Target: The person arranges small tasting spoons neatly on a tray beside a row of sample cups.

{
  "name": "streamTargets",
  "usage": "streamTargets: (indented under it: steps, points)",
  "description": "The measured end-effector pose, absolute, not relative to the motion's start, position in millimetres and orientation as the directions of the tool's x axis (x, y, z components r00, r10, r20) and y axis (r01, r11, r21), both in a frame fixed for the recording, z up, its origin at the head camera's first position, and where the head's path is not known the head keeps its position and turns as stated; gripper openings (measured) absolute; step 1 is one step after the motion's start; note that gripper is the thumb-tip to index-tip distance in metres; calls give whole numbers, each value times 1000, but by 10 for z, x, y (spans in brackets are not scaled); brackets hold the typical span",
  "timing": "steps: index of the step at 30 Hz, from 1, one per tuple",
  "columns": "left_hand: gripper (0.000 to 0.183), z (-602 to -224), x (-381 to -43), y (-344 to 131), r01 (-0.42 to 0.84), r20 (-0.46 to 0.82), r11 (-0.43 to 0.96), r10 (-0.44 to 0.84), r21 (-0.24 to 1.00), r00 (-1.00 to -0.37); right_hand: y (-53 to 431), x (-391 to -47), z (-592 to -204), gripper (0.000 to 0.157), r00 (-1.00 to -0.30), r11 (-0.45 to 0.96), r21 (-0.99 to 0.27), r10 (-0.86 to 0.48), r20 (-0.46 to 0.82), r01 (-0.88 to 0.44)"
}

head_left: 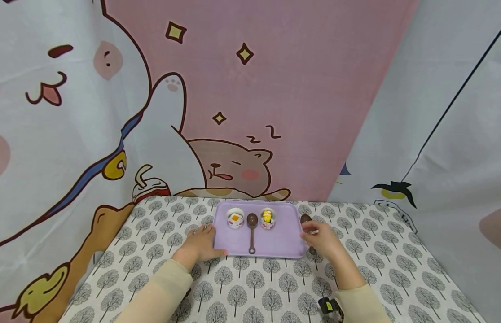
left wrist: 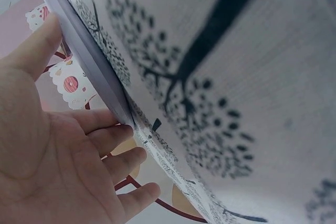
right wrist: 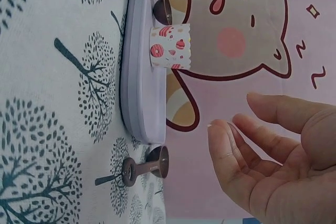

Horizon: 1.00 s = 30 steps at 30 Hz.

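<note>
lavender tray (head_left: 278,244), one: lying flat on the table (head_left: 287,287), serving as landmark for all entries below.

left hand (head_left: 201,244), one: resting against the tray's left edge, the thumb reaching along the near left corner, the fingers extending and spreading, gripping nothing.

right hand (head_left: 324,238), one: hovering just beside the tray's right edge, the fingers bending loosely, the thumb standing apart from them, holding nothing.

left paper cup (head_left: 235,223), one: standing upright on the tray's left part, showing a scalloped rim and red print, containing something white with an orange square.

right paper cup (head_left: 268,225), one: standing upright on the tray, right of its middle, bearing similar print, containing yellow and dark pieces.

brown spoon (head_left: 252,220), one: lying on the tray between the cups, its bowl pointing to the tray's far side, its ringed handle end lying by the near edge.

second spoon (right wrist: 159,162), one, brown: lying on the table just right of the tray, the right hand partly covering it in the head view.

tree-print cloth (head_left: 222,278): covering the table around the tray.

cartoon backdrop (head_left: 315,89): hanging behind the tray, showing a sleeping bear.
</note>
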<state>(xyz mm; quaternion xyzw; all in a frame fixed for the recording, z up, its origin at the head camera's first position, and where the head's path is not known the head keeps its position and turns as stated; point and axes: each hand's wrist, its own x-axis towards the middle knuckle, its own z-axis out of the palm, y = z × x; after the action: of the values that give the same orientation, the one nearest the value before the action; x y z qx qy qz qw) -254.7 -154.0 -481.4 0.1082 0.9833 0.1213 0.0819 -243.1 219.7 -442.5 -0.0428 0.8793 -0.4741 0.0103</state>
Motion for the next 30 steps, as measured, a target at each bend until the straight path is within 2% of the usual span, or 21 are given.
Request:
streamTargets:
  steps: [12,21,30]
  points:
    - [103,-4816,-2543,-1534,196,-126,946,234,257,-964,2285,-2523,-4478,38,-1000,569,-823,-16,-24,11]
    - [102,-4780,-2539,-1537,195,-128,947,233,255,-964,2335,-2612,-4558,35,-1000,587,-810,13,-7,13]
    - [103,-4784,-2546,-1535,194,-133,948,232,250,-963,2362,-2681,-4634,34,-998,572,-818,50,-47,67]
